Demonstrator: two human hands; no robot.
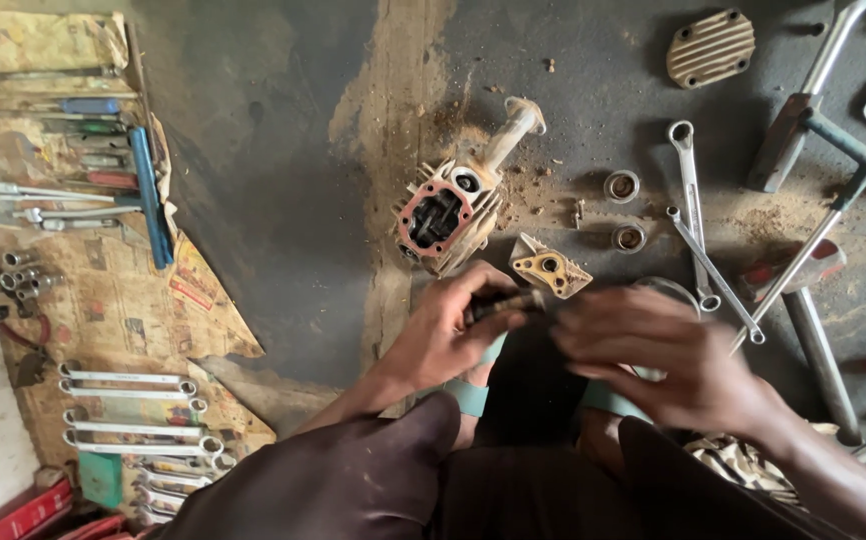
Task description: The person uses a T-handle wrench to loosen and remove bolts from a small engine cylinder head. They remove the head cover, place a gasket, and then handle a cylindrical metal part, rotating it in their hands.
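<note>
Nearest: both forearms come up from the lap, knees w/ dark trousers at the bottom edge. Left hand (pixel 443 335) is clenched round a short dark metal part (pixel 505 303), thumb on top, the part's end sticking out to the right. Right hand (pixel 658 355) is blurred, fingers spread loosely just right of that part; can't tell whether it grips anything or only reaches in.

To do this bit well, in my judgement: keep the left hand firm and steady, low over the floor, so nothing small drops into the grit; bring the right hand in slowly and square to the part's end rather than at an angle.

Just beyond the hands: a small tan cover plate w/ a round hole (pixel 550 270), lying on the floor, apart from the fingers. Farther and a bit left, the finned engine cylinder (pixel 450 215) w/ red gasket face, tilted, its pipe pointing far-right, sawdust-like dirt around it. Right of it, two small round rings (pixel 622 186), then spanners (pixel 691 210) crossed on the floor. Far right corner: a finned cover (pixel 710 46). Left side: rows of spanners on newspaper (pixel 133 400).
</note>
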